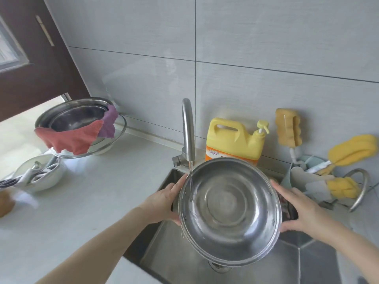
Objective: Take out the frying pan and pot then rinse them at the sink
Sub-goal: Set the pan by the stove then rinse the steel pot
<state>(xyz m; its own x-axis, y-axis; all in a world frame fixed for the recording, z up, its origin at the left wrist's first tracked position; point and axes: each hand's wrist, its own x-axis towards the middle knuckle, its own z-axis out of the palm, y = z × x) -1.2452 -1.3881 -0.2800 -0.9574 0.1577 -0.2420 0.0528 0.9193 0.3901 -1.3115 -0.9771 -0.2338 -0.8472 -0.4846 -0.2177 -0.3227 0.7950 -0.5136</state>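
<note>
flanking the pot [229, 210], detergent jug [233, 140] behind, sponges [344, 160] right.

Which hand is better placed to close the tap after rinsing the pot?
Probably the left hand: it holds the pot on the side nearest the tap. The right hand holds the far side.

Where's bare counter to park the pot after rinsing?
Free: the wide counter left of the sink, between the stacked bowls with cloths, the utensil bowl and the basin edge. Crowded: right of the sink, with brush holder and sponges; behind, detergent jug. Both hands hold the pot.
</note>
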